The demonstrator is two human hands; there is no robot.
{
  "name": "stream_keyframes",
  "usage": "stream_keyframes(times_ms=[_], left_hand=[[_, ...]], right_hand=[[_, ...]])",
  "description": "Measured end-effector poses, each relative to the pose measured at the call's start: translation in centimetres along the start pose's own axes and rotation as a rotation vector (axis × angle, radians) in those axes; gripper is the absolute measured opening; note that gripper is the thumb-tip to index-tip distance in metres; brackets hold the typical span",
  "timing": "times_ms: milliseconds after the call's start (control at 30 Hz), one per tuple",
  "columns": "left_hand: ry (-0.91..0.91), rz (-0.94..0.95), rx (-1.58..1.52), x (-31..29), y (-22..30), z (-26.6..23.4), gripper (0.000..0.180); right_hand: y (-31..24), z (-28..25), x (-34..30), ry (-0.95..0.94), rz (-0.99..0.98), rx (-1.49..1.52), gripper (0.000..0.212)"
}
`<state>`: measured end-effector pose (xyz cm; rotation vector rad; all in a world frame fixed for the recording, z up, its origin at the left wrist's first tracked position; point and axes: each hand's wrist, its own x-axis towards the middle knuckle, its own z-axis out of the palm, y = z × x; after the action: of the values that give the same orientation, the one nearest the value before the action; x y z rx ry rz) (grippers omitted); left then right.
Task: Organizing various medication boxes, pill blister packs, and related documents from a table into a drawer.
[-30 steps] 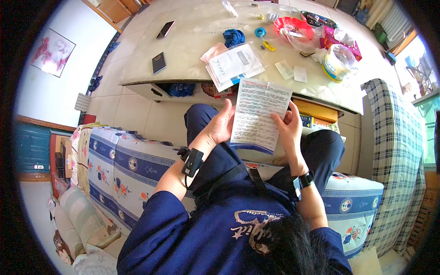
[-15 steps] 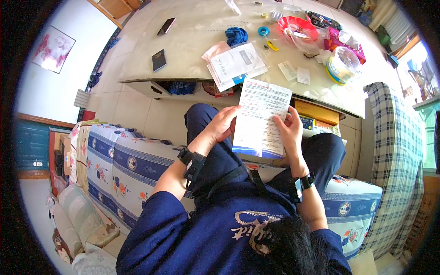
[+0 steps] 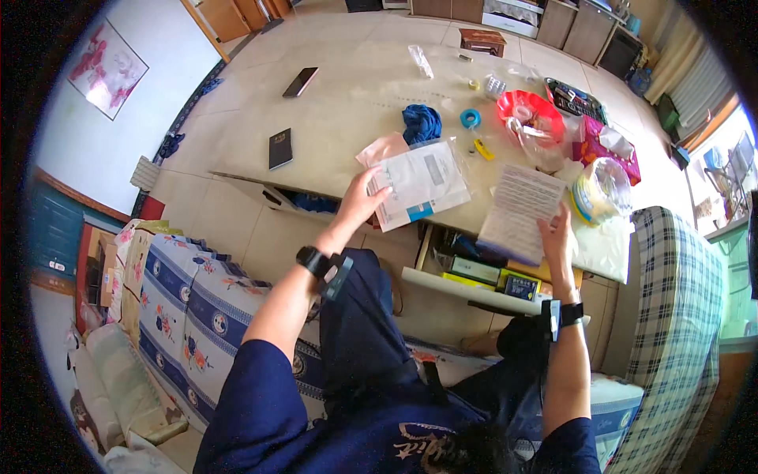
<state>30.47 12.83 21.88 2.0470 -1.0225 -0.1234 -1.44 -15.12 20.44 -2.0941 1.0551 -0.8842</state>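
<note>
My right hand (image 3: pixel 557 237) grips the right edge of a creased, printed paper sheet (image 3: pixel 521 209) with a blue band at its bottom. The sheet hangs over the table's front edge and partly above the open drawer (image 3: pixel 466 288). On the left, my left hand (image 3: pixel 365 201) has closed on the left side of a white printed plastic bag (image 3: pixel 430 182) with a blue patch, the thumb lying on top. A pinkish paper (image 3: pixel 382 148) pokes out beneath that bag. Wristbands with small devices are on both my wrists.
Boxes lie in the drawer, among them a black-and-yellow box (image 3: pixel 521 286). The table (image 3: pixel 339 118) carries a phone (image 3: pixel 301 82), a dark booklet (image 3: pixel 280 148), blue cloth (image 3: pixel 422 124), blue tape (image 3: pixel 470 118), a red bowl (image 3: pixel 521 103), a tissue pack (image 3: pixel 600 146) and a clear tub (image 3: pixel 596 197).
My hands have moved apart. The right carried the sheet forward and right, from above my lap to the table's edge; the left let go of it and took hold of the white bag.
</note>
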Motion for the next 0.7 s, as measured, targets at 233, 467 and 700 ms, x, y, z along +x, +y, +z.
stream_keyframes(times_ms=[233, 467, 700], left_hand=[[0.039, 0.115, 0.431, 5.4, -2.9, 2.0, 0.064], [0.041, 0.057, 0.363, 6.8, -1.2, 0.8, 0.032], [0.242, 0.021, 0.195, 5.3, -3.0, -2.3, 0.017]], right_hand=[[-8.1, 5.6, -0.5, -0.167, -0.218, -0.057, 0.055], [-4.6, 8.8, 1.9, -0.145, -0.322, -0.091, 0.047], [-6.5, 5.7, 4.0, 0.101, -0.196, 0.214, 0.032]])
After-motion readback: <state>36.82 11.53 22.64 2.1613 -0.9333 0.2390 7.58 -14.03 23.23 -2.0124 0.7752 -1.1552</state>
